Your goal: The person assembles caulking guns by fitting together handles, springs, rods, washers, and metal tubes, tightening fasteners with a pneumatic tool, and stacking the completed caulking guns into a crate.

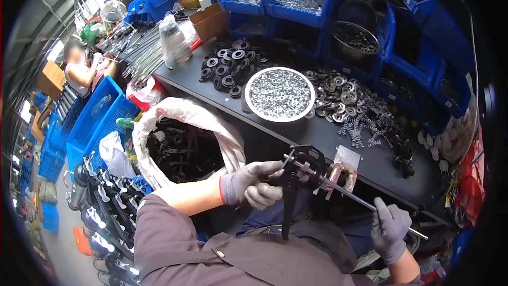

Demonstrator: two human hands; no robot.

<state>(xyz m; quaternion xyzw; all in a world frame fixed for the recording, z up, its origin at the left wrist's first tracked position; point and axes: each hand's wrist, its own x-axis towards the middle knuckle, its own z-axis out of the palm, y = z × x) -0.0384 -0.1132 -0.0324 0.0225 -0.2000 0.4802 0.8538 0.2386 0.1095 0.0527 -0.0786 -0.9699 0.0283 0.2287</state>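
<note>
Currently left hand pinches the black bracket just below the round steel pan of washers, right hand is closed around the long rod already threaded through it; looks mid-assembly, springs and discs beside the pan untouched.

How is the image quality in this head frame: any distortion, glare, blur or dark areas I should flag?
Head view: strong fisheye bending, the worktable edge curves and the corners are black vignette; the round tray of silver washers glints brightly; windows at upper left blow out; the left hand, right hand and black bracket are sharp; a co-worker's face at far left is blurred; under the table is in deep shadow.
</note>
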